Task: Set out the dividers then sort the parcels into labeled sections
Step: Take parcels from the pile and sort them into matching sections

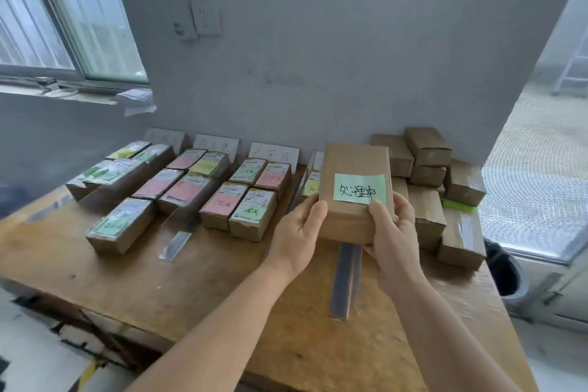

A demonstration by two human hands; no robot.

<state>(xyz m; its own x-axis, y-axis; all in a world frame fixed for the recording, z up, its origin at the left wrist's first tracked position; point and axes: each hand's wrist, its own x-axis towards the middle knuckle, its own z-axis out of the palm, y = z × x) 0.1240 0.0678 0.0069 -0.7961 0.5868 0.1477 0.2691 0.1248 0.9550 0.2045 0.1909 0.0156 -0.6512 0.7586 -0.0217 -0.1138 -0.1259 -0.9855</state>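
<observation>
Wooden desk (197,293) carries everything; sorted rows fill its far-left part, the unsorted heap (439,175) of plain brown boxes sits at the far-right corner against the wall. Clear divider strips run front to back across the desk: one near the middle (175,245), one right under your hands (346,280), partly hidden by the box. White section cards (274,154) lean on the wall behind each row; their writing is too faint to read for certain.

You hold one parcel (354,191) up off the desk, between the sorted rows and the heap, long axis running away from you, green handwritten label (359,189) facing up. Left hand (299,232) grips the near-left edge, fingers (313,205) curled round the side. Right hand (393,232) clamps the near-right corner, thumb on top just below the label, the rest wrapped underneath, out of sight.

The relation that matters: the open section sits directly beyond and under the parcel, just right of the third row, where one labelled box (313,183) already lies at the far edge. The parcel's axis already lines up with the dividers, so the likely next move is straight forward and down, no turn needed. Either hand reaches it; the left is nearer the finished rows (251,200).

In the way: the divider under the parcel could get knocked on the way down, and the heap crowds the right side close to your right hand.
</observation>
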